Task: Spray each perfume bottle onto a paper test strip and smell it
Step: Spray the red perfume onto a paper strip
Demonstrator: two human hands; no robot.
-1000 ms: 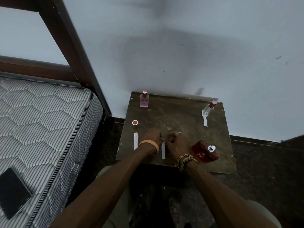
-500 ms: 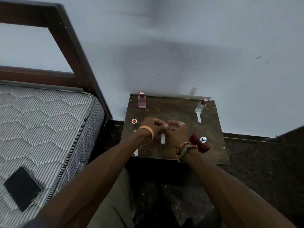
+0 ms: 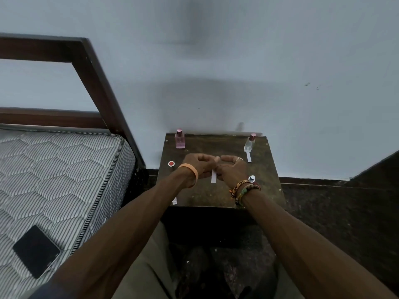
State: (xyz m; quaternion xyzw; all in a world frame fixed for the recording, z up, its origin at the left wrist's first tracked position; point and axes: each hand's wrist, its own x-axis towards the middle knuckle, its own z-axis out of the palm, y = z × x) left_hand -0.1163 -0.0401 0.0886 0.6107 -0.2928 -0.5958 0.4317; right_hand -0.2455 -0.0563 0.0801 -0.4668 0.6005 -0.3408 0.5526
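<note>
We see the table [image 3: 218, 195] at centre frame against the wall [image 3: 237, 61], one bottle [image 3: 180, 140] at its upper left corner, another [image 3: 249, 143] at its upper right. The mattress [image 3: 54, 175] fills the left, a phone [image 3: 36, 251] on it at lower left.

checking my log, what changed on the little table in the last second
Both hands, left hand and right hand, rose off the table holding the middle paper strip between them, so it now hangs from the fingers. The pink bottle, clear bottle, red cap and the other strips stayed put.
</note>
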